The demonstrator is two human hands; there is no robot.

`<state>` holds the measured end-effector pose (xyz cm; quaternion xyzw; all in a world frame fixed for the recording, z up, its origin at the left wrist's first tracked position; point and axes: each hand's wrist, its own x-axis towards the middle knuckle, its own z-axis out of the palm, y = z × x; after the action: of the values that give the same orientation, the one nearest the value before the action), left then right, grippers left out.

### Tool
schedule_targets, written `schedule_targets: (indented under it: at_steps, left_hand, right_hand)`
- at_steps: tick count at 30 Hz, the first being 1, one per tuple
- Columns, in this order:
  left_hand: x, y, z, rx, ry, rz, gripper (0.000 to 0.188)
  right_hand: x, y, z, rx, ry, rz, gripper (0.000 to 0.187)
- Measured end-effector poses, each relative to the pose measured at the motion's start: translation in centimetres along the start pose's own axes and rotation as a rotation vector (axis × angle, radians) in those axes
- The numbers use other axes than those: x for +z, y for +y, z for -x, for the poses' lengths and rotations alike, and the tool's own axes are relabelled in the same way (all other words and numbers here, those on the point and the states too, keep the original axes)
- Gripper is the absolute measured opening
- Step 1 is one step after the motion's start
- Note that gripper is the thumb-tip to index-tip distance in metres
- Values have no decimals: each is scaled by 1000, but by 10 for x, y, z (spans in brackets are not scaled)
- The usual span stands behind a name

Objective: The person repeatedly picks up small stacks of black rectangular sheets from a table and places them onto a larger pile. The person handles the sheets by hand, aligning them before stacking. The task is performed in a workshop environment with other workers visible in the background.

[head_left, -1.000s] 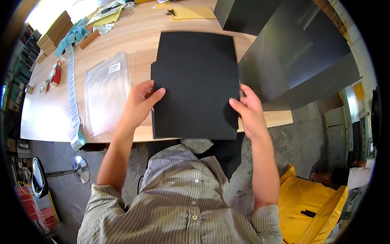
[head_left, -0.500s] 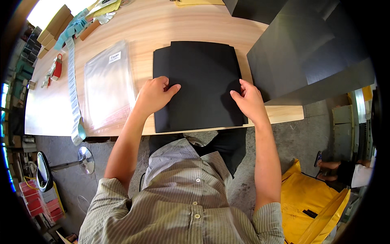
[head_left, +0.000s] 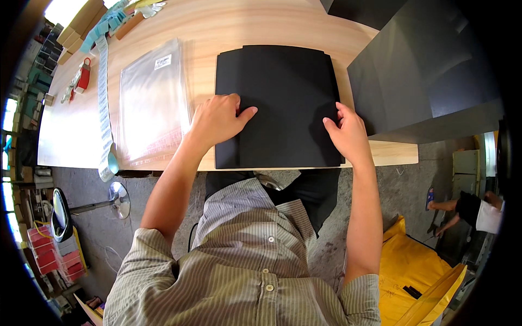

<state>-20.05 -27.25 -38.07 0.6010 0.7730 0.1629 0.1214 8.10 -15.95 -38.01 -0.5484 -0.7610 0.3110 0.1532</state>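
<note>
A flat black cardboard piece (head_left: 283,108), with notched far corners and slightly bowed edges, lies at the table's front edge before me. My left hand (head_left: 220,119) holds its left side, the thumb over the top face and the fingers curled. At the right side, my right hand (head_left: 348,130) grips the edge, thumb on top and fingertips along the rim. What lies under the piece is hidden. Left of it rests a stack of clear plastic bags (head_left: 155,103) with a small white label.
Large black boxes (head_left: 424,70) stand close on the right. A strip of labels (head_left: 104,103) hangs over the front edge at left, near a red tool (head_left: 82,76). Brown cartons (head_left: 81,27) sit far left. A yellow sack (head_left: 413,277) is at lower right; another person (head_left: 470,209) is beyond.
The view has shifted slightly, so the table things appear a little higher and further right. Both hands keep their places at the black piece's sides. The person at right has changed posture.
</note>
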Motion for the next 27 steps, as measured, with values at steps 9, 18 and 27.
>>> schedule_targets:
  at_steps: [9,18,27]
  left_hand:
    - [2,5,-5,16,13,-67,51]
    - [-1,9,-6,-23,-38,-84,54]
    - [10,-12,-17,-73,-70,186,55]
  right_hand:
    - [2,5,-3,-40,40,35,55]
    - [8,14,-2,-62,79,22,55]
    - [1,14,-8,-7,47,-92,59]
